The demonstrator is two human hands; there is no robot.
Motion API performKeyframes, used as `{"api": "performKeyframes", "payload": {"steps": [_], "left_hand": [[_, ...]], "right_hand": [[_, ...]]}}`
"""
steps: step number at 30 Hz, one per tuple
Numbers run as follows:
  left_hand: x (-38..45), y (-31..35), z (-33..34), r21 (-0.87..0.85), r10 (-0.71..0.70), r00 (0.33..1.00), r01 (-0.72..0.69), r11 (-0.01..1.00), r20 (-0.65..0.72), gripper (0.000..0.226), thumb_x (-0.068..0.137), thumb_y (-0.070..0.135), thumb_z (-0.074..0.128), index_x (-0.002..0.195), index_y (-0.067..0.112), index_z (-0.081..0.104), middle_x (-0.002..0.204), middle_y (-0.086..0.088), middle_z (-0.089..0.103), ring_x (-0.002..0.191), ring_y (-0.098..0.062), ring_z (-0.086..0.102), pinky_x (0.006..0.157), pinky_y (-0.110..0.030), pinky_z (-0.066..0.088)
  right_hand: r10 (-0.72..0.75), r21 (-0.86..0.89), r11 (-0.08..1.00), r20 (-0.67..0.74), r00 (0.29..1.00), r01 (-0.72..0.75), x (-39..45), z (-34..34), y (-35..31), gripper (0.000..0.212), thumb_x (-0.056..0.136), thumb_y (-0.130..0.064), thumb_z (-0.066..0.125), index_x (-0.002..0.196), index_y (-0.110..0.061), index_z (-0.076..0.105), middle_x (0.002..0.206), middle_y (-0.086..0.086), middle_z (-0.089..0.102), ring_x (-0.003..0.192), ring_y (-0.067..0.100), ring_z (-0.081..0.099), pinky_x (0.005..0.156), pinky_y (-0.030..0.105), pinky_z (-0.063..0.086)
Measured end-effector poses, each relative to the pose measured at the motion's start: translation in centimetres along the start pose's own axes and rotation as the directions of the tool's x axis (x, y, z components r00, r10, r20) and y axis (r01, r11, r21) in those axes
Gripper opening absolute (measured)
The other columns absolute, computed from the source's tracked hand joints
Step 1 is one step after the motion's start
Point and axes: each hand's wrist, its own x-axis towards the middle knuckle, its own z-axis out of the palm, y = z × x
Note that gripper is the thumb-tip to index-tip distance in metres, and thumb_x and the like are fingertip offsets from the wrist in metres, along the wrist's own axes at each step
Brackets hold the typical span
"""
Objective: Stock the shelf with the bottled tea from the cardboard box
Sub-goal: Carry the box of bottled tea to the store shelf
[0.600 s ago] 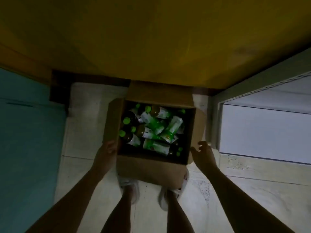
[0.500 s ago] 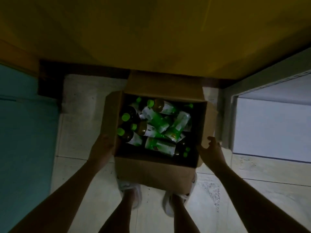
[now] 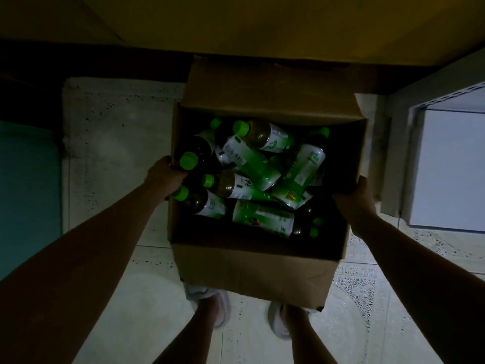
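Head view: dim room, looking straight down.
Cardboard box [image 3: 252, 274]: open-topped, centre of the frame, above the tiled floor [image 3: 118, 132].
Bottled tea [image 3: 262, 177]: green-capped, jumbled inside.
Left hand [image 3: 165, 177]: fingers clamped on the box's left wall.
Right hand [image 3: 354, 200]: fingers clamped on its right wall.

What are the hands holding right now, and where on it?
The cardboard box of tea bottles: left hand grips its left wall at the rim, right hand its right wall.
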Motion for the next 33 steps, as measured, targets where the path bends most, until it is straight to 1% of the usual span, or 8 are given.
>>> {"api": "performKeyframes", "payload": {"steps": [2, 5, 10, 16, 19, 22, 30, 33], "left_hand": [[0.7, 0.4, 0.3, 0.078, 0.008, 1.0, -0.007, 0.997, -0.016, 0.05, 0.087, 0.029, 0.066, 0.131, 0.009, 0.053, 0.126, -0.02, 0.059, 0.109, -0.04, 0.059, 0.086, -0.05, 0.054], [1.5, 0.2, 0.6, 0.154, 0.066, 0.997, -0.059, 0.986, -0.041, 0.037, 0.088, 0.018, 0.063, 0.122, 0.003, 0.058, 0.119, -0.023, 0.062, 0.106, -0.04, 0.06, 0.084, -0.041, 0.051], [0.6, 0.4, -0.6, 0.113, 0.069, 0.997, -0.072, 0.991, 0.036, 0.035, 0.085, 0.004, 0.061, 0.12, 0.0, 0.059, 0.119, -0.024, 0.062, 0.107, -0.038, 0.06, 0.078, -0.033, 0.046], [-3.2, -0.1, -2.3, 0.081, 0.008, 0.997, -0.015, 0.997, 0.081, 0.038, 0.083, -0.001, 0.062, 0.121, -0.005, 0.057, 0.117, -0.026, 0.061, 0.105, -0.041, 0.06, 0.081, -0.04, 0.05], [-6.6, -0.7, -3.5, 0.093, -0.003, 0.996, -0.006, 0.996, 0.09, 0.037, 0.084, -0.001, 0.062, 0.12, -0.003, 0.058, 0.116, -0.025, 0.061, 0.103, -0.04, 0.06, 0.077, -0.041, 0.053], [-10.8, -0.8, -5.3, 0.089, 0.019, 0.996, -0.027, 0.996, 0.086, 0.037, 0.084, -0.003, 0.061, 0.121, -0.003, 0.057, 0.117, -0.025, 0.061, 0.105, -0.039, 0.06, 0.078, -0.038, 0.05], [-27.7, 2.7, -16.2, 0.197, 0.158, 0.981, -0.178, 0.964, 0.111, 0.025, 0.085, 0.001, 0.06, 0.109, -0.005, 0.063, 0.105, -0.021, 0.064, 0.1, -0.036, 0.062, 0.082, -0.038, 0.051], [-37.3, 3.7, -21.1, 0.204, 0.231, 0.966, -0.251, 0.946, 0.113, 0.021, 0.087, 0.003, 0.057, 0.105, -0.005, 0.065, 0.1, -0.02, 0.063, 0.096, -0.034, 0.061, 0.081, -0.038, 0.049]], "right_hand": [[-0.008, -0.005, 1.0, -0.006, 1.0, 0.008, -0.1, 0.2, 0.0, 0.061, 0.075, -0.02, 0.073, 0.13, -0.02, 0.045, 0.103, 0.004, 0.066, 0.084, 0.022, 0.069, 0.068, 0.039, 0.06], [-0.022, -0.052, 0.998, -0.031, 0.999, 0.02, -0.1, 0.3, 0.2, 0.035, 0.088, -0.019, 0.064, 0.12, -0.015, 0.05, 0.084, 0.001, 0.062, 0.061, 0.012, 0.059, 0.048, 0.024, 0.046], [-0.067, -0.19, 0.98, -0.001, 0.998, 0.065, -1.1, -0.9, -0.7, 0.008, 0.092, -0.01, 0.057, 0.1, -0.011, 0.053, 0.068, 0.0, 0.054, 0.054, 0.012, 0.052, 0.045, 0.021, 0.038], [-0.078, -0.234, 0.967, 0.117, 0.99, 0.104, -3.5, -3.8, -2.3, 0.01, 0.091, -0.012, 0.061, 0.099, -0.006, 0.058, 0.073, 0.008, 0.06, 0.062, 0.022, 0.06, 0.059, 0.036, 0.052], [-0.092, -0.226, 0.967, 0.115, 0.989, 0.117, -6.2, -5.5, -2.4, 0.015, 0.087, -0.014, 0.065, 0.1, -0.008, 0.06, 0.079, 0.012, 0.066, 0.067, 0.028, 0.067, 0.063, 0.042, 0.059], [-0.099, -0.216, 0.969, 0.094, 0.991, 0.117, -10.2, -7.3, -2.9, 0.014, 0.087, -0.012, 0.065, 0.1, -0.009, 0.06, 0.079, 0.012, 0.066, 0.059, 0.021, 0.062, 0.054, 0.033, 0.053], [-0.142, -0.283, 0.948, 0.038, 0.989, 0.147, -26.9, -17.7, -7.5, 0.027, 0.083, -0.007, 0.064, 0.11, -0.003, 0.061, 0.089, 0.014, 0.065, 0.07, 0.027, 0.063, 0.052, 0.022, 0.044], [-0.18, -0.307, 0.935, 0.018, 0.983, 0.177, -36.6, -23.3, -9.1, 0.03, 0.079, -0.012, 0.066, 0.107, -0.002, 0.064, 0.09, 0.017, 0.069, 0.073, 0.031, 0.066, 0.057, 0.028, 0.05]]}}
